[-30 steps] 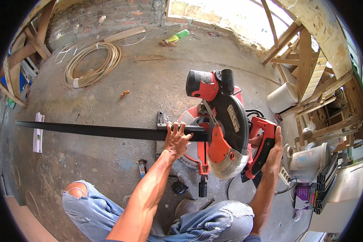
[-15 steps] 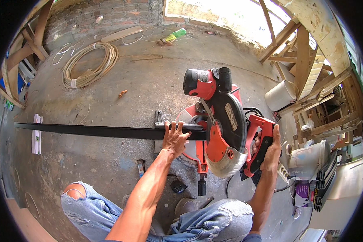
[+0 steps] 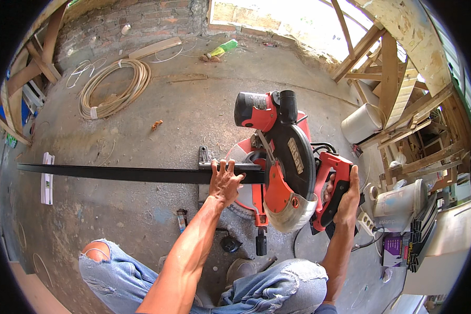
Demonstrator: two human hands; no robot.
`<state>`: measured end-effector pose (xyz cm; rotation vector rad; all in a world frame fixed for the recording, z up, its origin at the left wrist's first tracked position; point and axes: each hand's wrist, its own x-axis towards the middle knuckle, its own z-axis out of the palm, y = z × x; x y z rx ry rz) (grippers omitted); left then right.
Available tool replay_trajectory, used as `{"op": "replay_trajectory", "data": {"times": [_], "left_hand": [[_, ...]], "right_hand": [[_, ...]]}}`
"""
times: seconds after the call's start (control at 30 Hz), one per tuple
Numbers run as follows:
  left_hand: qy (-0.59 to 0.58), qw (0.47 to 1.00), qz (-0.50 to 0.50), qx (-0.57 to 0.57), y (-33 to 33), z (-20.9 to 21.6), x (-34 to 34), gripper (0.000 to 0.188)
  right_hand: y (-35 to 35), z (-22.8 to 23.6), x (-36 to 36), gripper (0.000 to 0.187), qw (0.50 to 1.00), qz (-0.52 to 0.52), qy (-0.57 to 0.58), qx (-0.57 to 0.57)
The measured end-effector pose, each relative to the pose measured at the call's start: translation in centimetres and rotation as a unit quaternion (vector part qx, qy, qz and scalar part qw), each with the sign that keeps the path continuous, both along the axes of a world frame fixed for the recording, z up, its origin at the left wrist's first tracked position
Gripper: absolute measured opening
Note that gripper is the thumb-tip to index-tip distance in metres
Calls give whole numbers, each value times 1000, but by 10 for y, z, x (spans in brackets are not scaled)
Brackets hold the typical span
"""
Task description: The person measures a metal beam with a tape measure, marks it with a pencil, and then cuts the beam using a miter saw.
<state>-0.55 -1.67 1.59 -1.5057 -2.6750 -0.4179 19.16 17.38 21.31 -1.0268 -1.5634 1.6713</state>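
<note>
A red and black miter saw [image 3: 292, 149] stands on the floor in front of me, its clear and orange blade guard towards me. My right hand [image 3: 349, 198] is wrapped round the saw's red D-shaped handle [image 3: 327, 163]. A long black metal bar [image 3: 115, 172] lies across the saw's base and reaches far out to the left. My left hand [image 3: 226, 183] holds the bar down against the saw's fence, just left of the blade housing, fingers over its far edge. The bar's far left end rests on a pale spirit level [image 3: 47, 183]. The blade's lower part is hidden.
A tape measure [image 3: 230, 243] lies near my feet. A power strip [image 3: 366, 223], white buckets [image 3: 362, 124] and a purple box [image 3: 393, 248] stand at the right. Coiled hose [image 3: 91, 94] and a green bottle [image 3: 225, 48] lie farther off, with wooden framing [image 3: 390, 78] at the right.
The view has shifted slightly. Both hands, the bar and the saw keep the same positions relative to each other.
</note>
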Motion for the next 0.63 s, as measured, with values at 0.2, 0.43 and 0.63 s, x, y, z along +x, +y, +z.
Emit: {"op": "replay_trajectory", "data": {"times": [0.2, 0.43, 0.63], "left_hand": [[-22, 1000, 3, 14, -1, 2, 0, 34], [-26, 1000, 4, 4, -1, 4, 1, 34], [-7, 1000, 5, -4, 0, 0, 0, 36]], "right_hand": [[-1, -1, 0, 67, 1000, 1, 5, -13], [-1, -1, 0, 66, 1000, 4, 1, -5], [-1, -2, 1, 66, 1000, 5, 4, -1]]}}
